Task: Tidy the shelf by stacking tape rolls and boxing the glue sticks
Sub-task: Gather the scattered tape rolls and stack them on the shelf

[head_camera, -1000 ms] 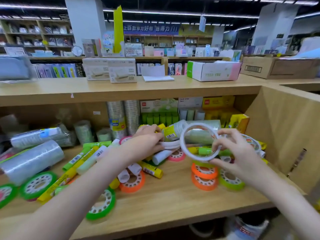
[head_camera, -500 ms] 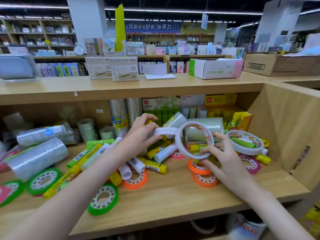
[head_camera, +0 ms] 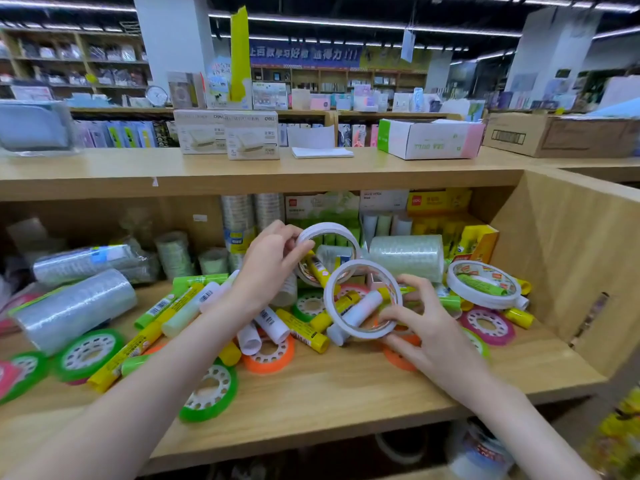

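The left hand (head_camera: 268,261) gripped a white tape ring (head_camera: 329,252) by its left rim, raised toward the back of the shelf (head_camera: 346,393). The right hand (head_camera: 420,323) pinched a second white tape roll (head_camera: 362,299) at its lower right rim, tilted above the heap of glue sticks (head_camera: 301,330) at mid-shelf. Flat coloured tape rolls (head_camera: 207,393) lay among the sticks, one green near the front edge. A stack of white rolls (head_camera: 483,284) sat toward the right wall (head_camera: 568,258). Bare board ran along the front edge, widest at the front right corner. Open glue-stick boxes (head_camera: 446,220) stood against the back right.
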The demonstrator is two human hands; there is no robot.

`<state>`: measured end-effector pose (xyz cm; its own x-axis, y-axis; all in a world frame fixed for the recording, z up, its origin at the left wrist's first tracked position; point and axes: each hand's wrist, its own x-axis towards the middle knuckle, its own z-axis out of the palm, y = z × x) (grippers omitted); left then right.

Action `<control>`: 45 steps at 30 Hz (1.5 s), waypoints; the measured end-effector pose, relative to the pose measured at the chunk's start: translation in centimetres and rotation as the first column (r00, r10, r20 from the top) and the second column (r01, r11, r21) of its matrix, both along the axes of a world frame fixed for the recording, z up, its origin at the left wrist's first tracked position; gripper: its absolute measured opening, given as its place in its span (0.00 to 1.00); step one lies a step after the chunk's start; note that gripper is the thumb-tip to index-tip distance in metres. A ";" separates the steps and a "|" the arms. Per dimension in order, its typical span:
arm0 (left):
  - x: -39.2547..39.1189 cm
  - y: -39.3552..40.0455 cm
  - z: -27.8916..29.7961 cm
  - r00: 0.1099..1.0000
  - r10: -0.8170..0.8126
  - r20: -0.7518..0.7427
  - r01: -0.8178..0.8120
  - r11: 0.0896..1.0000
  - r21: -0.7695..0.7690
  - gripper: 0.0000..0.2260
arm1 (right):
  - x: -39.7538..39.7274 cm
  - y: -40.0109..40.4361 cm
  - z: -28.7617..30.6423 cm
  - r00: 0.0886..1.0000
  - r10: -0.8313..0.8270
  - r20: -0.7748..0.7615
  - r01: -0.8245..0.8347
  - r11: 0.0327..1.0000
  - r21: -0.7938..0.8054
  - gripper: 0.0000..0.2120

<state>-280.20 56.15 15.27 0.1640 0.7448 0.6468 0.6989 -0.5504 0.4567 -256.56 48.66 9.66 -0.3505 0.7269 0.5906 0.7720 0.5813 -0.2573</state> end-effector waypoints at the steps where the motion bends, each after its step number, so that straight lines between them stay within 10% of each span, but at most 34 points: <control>1: -0.1 -0.1 0.2 1.000 0.003 0.011 -0.003 1.000 0.004 0.07 | -0.4 -0.1 -0.1 1.000 0.002 0.007 -0.002 1.000 0.008 0.10; 12: -0.6 -1.6 0.8 0.989 -0.033 0.142 0.023 0.997 0.075 0.05 | -5.0 0.2 -0.5 0.944 -0.241 0.223 0.228 0.970 0.082 0.12; 45: -5.5 -6.3 -2.5 0.992 0.067 -0.107 -0.035 0.960 0.276 0.09 | -1.2 -1.0 0.5 0.987 -0.128 -0.099 0.134 0.989 0.061 0.12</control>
<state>-285.67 49.84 12.75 0.2154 0.5515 0.8059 0.7679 -0.6055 0.2091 -257.80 47.69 10.16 -0.1950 0.7205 0.6654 0.8169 0.4949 -0.2964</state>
